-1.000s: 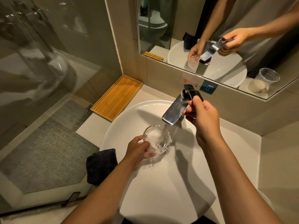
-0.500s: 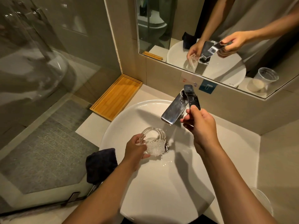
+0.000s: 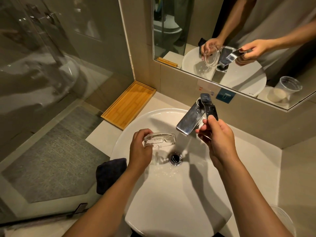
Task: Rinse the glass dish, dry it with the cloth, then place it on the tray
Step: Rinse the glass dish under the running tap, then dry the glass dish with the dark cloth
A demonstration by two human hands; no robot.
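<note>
My left hand (image 3: 139,147) grips the clear glass dish (image 3: 159,139) by its left edge, tipped on its side over the white sink basin (image 3: 171,194), left of the water stream. My right hand (image 3: 216,137) pinches the chrome lever of the tap (image 3: 189,121); water still runs from the spout toward the drain (image 3: 175,158). A dark cloth (image 3: 109,173) lies bunched on the counter at the basin's left rim. The bamboo tray (image 3: 129,105) rests on the counter in the back left corner, nothing on it.
A mirror (image 3: 239,40) on the wall behind the tap reflects both hands and a clear plastic cup. A glass shower wall (image 3: 42,82) stands on the left. The rim of a clear cup (image 3: 282,218) shows at the lower right.
My left hand has pulled the dish out from under the stream, moved it left and tipped it onto its side. My right hand stays on the lever, which has swung toward me.
</note>
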